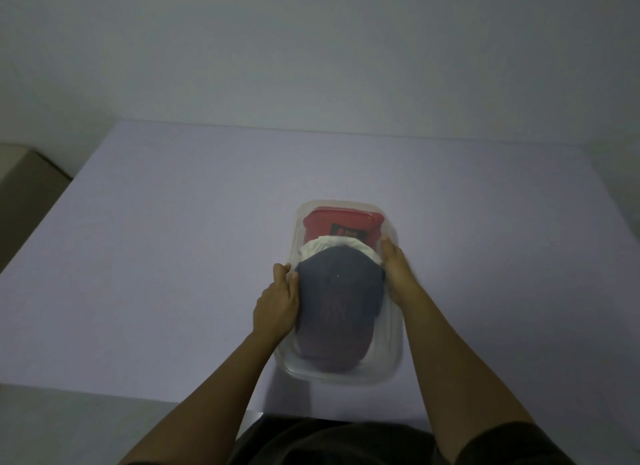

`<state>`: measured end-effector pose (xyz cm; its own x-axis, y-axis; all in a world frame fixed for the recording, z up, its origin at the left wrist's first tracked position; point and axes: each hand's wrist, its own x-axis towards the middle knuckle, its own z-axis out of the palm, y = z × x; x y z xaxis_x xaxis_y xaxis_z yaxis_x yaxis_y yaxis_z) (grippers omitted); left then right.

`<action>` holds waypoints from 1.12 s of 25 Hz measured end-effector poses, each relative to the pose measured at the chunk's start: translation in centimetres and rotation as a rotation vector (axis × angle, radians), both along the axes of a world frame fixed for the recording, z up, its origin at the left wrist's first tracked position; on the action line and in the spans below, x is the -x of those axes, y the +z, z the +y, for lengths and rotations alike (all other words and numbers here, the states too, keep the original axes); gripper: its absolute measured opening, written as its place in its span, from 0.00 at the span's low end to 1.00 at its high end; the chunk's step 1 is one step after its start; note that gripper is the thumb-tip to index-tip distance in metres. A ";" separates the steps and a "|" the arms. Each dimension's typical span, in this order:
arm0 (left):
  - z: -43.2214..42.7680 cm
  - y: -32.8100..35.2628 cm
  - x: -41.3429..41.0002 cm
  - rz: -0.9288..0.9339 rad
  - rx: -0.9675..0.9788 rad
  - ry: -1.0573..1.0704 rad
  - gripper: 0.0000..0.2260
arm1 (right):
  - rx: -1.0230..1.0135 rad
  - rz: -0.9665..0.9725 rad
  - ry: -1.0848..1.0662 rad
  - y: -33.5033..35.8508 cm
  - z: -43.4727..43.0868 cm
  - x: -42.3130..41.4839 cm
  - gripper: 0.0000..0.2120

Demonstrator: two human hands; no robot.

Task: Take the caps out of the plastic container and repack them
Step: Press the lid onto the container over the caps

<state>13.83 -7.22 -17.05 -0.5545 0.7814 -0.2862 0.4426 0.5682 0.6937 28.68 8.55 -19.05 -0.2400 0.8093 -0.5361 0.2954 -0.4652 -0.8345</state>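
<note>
A clear plastic container [394,343] stands on the table in front of me. Three caps lie nested in it: a dark blue cap [337,301] nearest me and on top, a white cap [322,251] showing as a rim behind it, and a red cap [343,223] at the far end. My left hand [277,300] grips the left side of the blue cap, thumb on top. My right hand [398,268] presses against the blue cap's right side, inside the container wall, fingers pointing away from me.
The container sits on a wide pale lilac table [156,256]. A plain wall rises behind it. A brownish box or piece of furniture [24,180] stands off the table's left edge. The near table edge is by my lap.
</note>
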 end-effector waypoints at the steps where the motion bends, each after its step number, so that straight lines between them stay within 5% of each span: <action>1: 0.3 0.1 0.2 -0.027 0.003 0.017 0.18 | 0.034 0.018 0.019 0.0 0.1 -0.1 0.33; 6: 2.5 0.2 2.0 -0.139 0.005 -0.043 0.26 | 0.048 0.005 -0.007 0.0 0.6 0.1 0.30; 16: 6.7 0.9 4.0 -0.049 0.083 0.022 0.12 | -0.132 -0.152 -0.040 1.3 2.8 2.1 0.23; 21: 8.7 0.9 5.1 -0.313 0.068 0.029 0.23 | -0.114 -0.127 -0.051 1.0 3.4 2.7 0.24; 28: 10.8 0.8 5.0 -0.186 0.100 0.064 0.22 | -0.081 -0.214 -0.025 0.9 3.9 2.6 0.33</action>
<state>8.84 3.57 -16.20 -0.5327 0.7090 -0.4621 0.2733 0.6608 0.6990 26.04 12.47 -18.20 -0.1072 0.8559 -0.5059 0.4592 -0.4086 -0.7887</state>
